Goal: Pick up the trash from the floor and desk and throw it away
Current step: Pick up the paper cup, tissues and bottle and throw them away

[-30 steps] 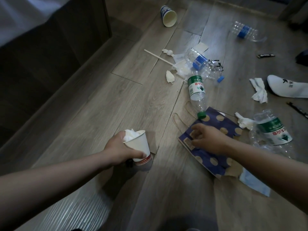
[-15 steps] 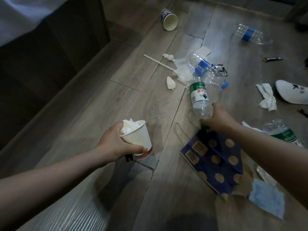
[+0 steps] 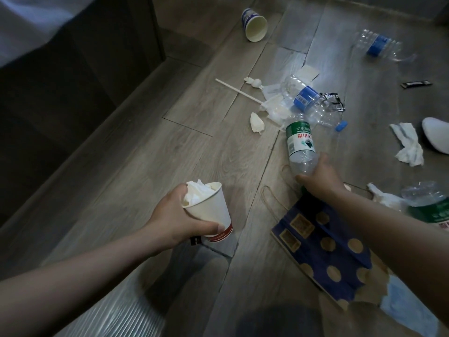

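My left hand [image 3: 178, 218] grips a white paper cup [image 3: 210, 210] stuffed with crumpled tissue, held above the wooden floor. My right hand [image 3: 318, 178] grips the neck end of a green-labelled plastic bottle [image 3: 300, 144] lying on the floor. Under my right forearm lies a flat blue paper bag with gold dots [image 3: 323, 249]. More trash is scattered beyond: a clear bottle with a blue label [image 3: 306, 98], a white stick [image 3: 238, 91], tissue scraps [image 3: 257, 122], a tipped paper cup [image 3: 255, 25], another blue-labelled bottle [image 3: 379, 46] and a crumpled tissue [image 3: 408, 144].
A dark wooden bed base [image 3: 80, 76] runs along the left. A second green-labelled bottle [image 3: 430, 205] and a tissue [image 3: 384, 197] lie at the right. A white slipper [image 3: 437, 137], a black wrapper [image 3: 416, 84] and a blue face mask [image 3: 408, 305] are also on the floor.
My right hand left the blue bag, reached forward and closed round the green-labelled bottle's neck. My left hand kept holding the cup, lifting it slightly.
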`<state>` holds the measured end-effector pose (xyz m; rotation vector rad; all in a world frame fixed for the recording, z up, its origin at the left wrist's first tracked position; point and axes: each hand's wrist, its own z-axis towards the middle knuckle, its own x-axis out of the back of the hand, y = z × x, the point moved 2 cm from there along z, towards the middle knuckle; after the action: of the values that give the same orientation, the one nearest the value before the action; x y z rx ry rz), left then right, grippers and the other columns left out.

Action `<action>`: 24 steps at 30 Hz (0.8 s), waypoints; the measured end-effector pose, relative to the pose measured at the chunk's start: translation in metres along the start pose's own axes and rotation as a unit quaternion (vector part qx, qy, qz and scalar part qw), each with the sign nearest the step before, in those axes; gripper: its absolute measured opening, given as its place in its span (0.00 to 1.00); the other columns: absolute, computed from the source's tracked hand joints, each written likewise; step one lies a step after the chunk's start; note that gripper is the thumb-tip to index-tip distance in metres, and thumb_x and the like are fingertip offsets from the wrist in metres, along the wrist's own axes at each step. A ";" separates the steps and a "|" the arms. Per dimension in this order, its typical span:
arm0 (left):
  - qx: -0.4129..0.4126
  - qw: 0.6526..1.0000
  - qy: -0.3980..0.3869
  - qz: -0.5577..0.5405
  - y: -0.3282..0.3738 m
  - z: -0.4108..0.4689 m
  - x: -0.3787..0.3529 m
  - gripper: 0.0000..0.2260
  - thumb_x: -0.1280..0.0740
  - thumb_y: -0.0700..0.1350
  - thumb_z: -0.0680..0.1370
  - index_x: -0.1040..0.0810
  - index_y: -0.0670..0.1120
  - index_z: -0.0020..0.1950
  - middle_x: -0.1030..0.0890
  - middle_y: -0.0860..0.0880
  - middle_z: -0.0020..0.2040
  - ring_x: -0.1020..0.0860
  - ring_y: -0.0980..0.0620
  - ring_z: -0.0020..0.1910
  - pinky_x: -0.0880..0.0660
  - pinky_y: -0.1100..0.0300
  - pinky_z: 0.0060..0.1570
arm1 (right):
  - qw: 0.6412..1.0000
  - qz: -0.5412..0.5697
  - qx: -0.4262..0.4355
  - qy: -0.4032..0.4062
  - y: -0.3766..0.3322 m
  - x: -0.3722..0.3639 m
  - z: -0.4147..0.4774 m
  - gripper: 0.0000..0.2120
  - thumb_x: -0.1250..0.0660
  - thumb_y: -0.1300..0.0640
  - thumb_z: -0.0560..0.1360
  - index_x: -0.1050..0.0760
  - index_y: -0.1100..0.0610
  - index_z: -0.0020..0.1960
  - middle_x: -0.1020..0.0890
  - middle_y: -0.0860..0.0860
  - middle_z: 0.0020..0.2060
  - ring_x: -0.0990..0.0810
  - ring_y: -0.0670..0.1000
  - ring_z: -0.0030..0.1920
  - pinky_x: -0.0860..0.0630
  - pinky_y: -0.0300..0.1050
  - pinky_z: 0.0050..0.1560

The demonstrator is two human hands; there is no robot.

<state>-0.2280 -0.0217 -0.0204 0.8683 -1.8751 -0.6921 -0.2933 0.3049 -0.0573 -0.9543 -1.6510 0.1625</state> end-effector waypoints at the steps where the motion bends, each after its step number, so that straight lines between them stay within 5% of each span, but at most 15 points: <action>1: -0.001 1.000 -0.003 0.000 0.000 0.000 0.001 0.36 0.19 0.57 0.54 0.32 0.56 0.57 0.25 0.59 0.50 0.25 0.58 0.49 0.23 0.58 0.43 | 1.000 0.009 -0.001 -0.002 0.001 0.001 -0.001 0.34 0.27 0.56 0.70 0.42 0.57 0.69 0.25 0.59 0.59 0.25 0.56 0.50 0.29 0.46 0.45; 5: -0.009 1.000 0.005 0.001 0.007 -0.001 0.010 0.36 0.19 0.56 0.55 0.32 0.56 0.58 0.25 0.58 0.50 0.25 0.58 0.48 0.26 0.63 0.37 | 0.998 0.052 -0.013 -0.022 -0.003 0.007 -0.013 0.34 0.29 0.54 0.72 0.43 0.55 0.73 0.25 0.58 0.59 0.25 0.53 0.49 0.29 0.43 0.36; 9: -0.009 1.000 0.016 -0.015 0.022 0.005 0.030 0.41 0.21 0.61 0.51 0.31 0.56 0.61 0.23 0.57 0.51 0.24 0.57 0.49 0.23 0.60 0.41 | 0.972 0.199 -0.089 -0.086 -0.020 0.018 -0.033 0.33 0.31 0.55 0.74 0.42 0.53 0.74 0.24 0.58 0.56 0.18 0.56 0.46 0.20 0.49 0.39; 13: -0.025 0.999 0.023 0.013 0.050 0.019 0.051 0.36 0.20 0.60 0.52 0.30 0.57 0.56 0.23 0.58 0.49 0.25 0.60 0.45 0.30 0.67 0.33 | 0.942 0.300 -0.109 -0.104 -0.047 0.040 -0.053 0.30 0.32 0.56 0.75 0.40 0.53 0.73 0.21 0.58 0.49 0.19 0.52 0.38 0.21 0.39 0.30; 18: -0.016 0.999 0.032 0.018 0.101 0.014 0.086 0.38 0.25 0.63 0.48 0.32 0.56 0.56 0.26 0.57 0.50 0.25 0.59 0.44 0.32 0.72 0.24 | 0.961 0.262 -0.078 -0.048 -0.090 0.069 -0.094 0.26 0.31 0.53 0.75 0.37 0.49 0.70 0.24 0.50 0.49 0.21 0.51 0.35 0.23 0.41 0.31; 24: -0.001 0.998 0.067 0.010 0.189 -0.054 0.147 0.37 0.26 0.65 0.48 0.34 0.61 0.54 0.30 0.63 0.50 0.29 0.65 0.48 0.31 0.68 0.37 | 0.946 0.294 -0.134 -0.023 -0.151 0.131 -0.172 0.22 0.35 0.53 0.77 0.36 0.47 0.69 0.24 0.45 0.48 0.19 0.51 0.40 0.23 0.40 0.32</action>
<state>-0.2792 -0.0329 0.2195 0.8722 -1.7612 -0.6080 -0.2192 0.2273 0.1842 -1.6505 -1.4066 0.3712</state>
